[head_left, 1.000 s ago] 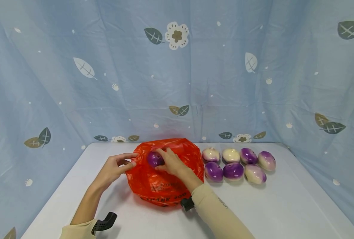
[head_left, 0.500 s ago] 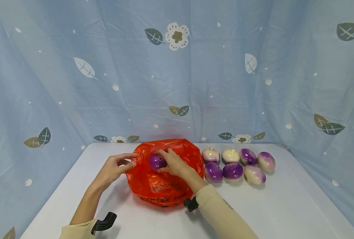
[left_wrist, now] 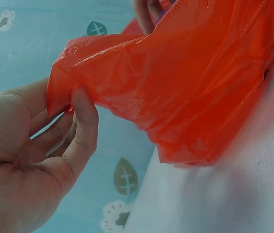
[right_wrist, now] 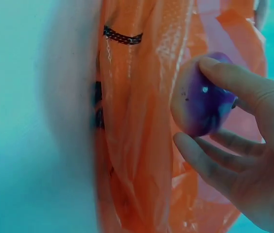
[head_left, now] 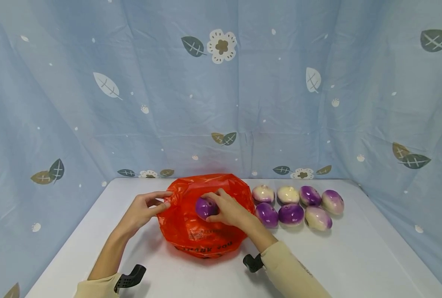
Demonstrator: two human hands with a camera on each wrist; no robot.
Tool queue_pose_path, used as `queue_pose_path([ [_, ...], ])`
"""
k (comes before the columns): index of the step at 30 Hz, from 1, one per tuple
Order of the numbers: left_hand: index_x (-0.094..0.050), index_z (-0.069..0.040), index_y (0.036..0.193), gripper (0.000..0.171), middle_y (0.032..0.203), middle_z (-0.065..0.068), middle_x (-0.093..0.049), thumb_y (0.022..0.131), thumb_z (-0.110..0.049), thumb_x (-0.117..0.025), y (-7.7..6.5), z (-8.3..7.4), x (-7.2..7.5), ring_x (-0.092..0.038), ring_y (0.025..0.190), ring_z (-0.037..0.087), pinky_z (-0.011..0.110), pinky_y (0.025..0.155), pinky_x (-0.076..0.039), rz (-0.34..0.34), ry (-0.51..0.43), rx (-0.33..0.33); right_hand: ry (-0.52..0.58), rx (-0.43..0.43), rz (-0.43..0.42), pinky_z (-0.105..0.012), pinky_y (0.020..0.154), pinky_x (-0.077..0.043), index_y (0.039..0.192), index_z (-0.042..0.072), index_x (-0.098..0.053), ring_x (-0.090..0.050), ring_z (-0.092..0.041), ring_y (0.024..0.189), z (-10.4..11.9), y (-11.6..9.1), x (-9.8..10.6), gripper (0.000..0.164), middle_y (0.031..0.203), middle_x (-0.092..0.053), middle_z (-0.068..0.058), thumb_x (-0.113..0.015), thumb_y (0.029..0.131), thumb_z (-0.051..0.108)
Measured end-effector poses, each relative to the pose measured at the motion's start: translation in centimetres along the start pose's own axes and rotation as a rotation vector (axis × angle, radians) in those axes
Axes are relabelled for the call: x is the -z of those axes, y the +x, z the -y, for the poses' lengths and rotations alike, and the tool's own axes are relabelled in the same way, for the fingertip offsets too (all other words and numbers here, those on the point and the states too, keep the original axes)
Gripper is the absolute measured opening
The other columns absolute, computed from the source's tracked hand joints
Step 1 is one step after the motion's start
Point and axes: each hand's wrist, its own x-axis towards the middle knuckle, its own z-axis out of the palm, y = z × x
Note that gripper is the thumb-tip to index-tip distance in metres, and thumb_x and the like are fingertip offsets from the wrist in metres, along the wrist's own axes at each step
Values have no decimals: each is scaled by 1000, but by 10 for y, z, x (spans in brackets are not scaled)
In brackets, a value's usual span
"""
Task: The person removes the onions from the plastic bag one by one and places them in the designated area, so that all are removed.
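Observation:
In the head view my left hand [head_left: 141, 212] pinches the left rim of a red plastic bag [head_left: 191, 225] between thumb and fingers; the left wrist view shows the gathered film [left_wrist: 112, 68] at those fingertips. A glossy purple-and-cream turnip [head_left: 205, 208] is held in my right hand [head_left: 230, 211], over the mouth of the bag. Seen from the right wrist, the thumb lies on the purple side of the turnip [right_wrist: 202, 97], with the fingers on its other side. Whether the turnip touches the bag I cannot tell.
Several more turnips, such as a deep purple one [head_left: 291, 214] and a pale one [head_left: 288, 194], lie in two rows on the white table [head_left: 336, 265], right of the bag. A blue patterned curtain [head_left: 273, 103] hangs behind the table.
My right hand has moved right and towards me with the turnip, from deeper over the bag. My left hand stays on the bag's rim, and the row of turnips is unmoved.

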Motion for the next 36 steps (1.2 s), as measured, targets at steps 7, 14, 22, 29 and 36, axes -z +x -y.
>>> queue_pose_path([
  [7,-65,-16,129,43,114,13,-70,90,-32,-71,-1,1,0,-65,95,23,26,75,-56,-5,1,8,-1,24,-27,-41,92,-54,137,29,-51,-58,-19,105,-9,-21,13,64,114,-54,-3,-79,81,40],
  [14,-64,-16,130,45,115,13,-69,89,-33,-71,-1,0,0,-65,97,24,25,76,-56,-1,-8,30,20,22,-73,-45,94,-54,141,26,-51,-59,-21,111,-20,-43,26,65,118,-54,-6,-78,83,39],
  [22,-64,-14,130,45,114,14,-69,89,-32,-71,-1,0,-1,-64,97,25,25,76,-56,-2,0,29,21,-23,-172,-46,91,-56,143,30,-48,-59,-23,113,-33,-80,53,67,123,-53,-5,-77,84,39],
  [29,-65,-14,129,44,113,13,-70,89,-30,-72,-1,-2,-1,-64,96,25,26,74,-56,-11,3,20,-16,-3,-259,-50,89,-56,144,26,-48,-61,-30,114,-50,-107,73,69,128,-54,-11,-78,83,36],
  [36,-65,-15,129,44,112,13,-70,89,-32,-72,-1,-2,0,-64,95,24,27,74,-56,-7,10,23,-55,-17,-306,-46,83,-59,145,25,-48,-63,-28,107,-64,-124,84,71,123,-56,-11,-79,82,34],
])
